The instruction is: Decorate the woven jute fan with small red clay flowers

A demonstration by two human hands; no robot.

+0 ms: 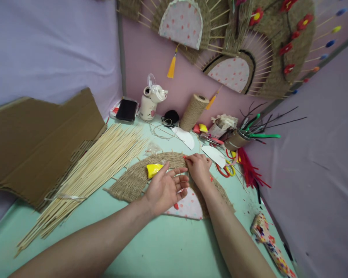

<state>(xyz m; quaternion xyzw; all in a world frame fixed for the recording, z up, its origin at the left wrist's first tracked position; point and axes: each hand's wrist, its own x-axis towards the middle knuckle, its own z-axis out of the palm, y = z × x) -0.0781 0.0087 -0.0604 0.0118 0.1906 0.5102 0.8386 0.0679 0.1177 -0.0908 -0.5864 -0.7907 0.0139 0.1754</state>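
Note:
A half-round fan woven of brown twine over thin sticks [127, 184] lies on the table, its inner panel [193, 206] white with pink dots. My right hand [199, 170] is over the fan's upper band, fingertips pinched at a small red piece [185, 157] on the weave. Palm up above the fan's middle, my left hand [169, 189] has its fingers loosely apart and holds nothing. A yellow packet [154, 170] rests on the weave behind my left thumb. Below that palm a red lump [176, 206] shows on the dotted panel. My hands hide much of the fan's centre.
To the left lie a bundle of thin sticks [104, 162] and cardboard [40, 139]. A twine spool [193, 112], a white bottle [148, 106] and white cut-outs [213, 155] stand or lie behind. Scissors [230, 170], red feathers [251, 168] and a patterned glue gun [268, 239] are right.

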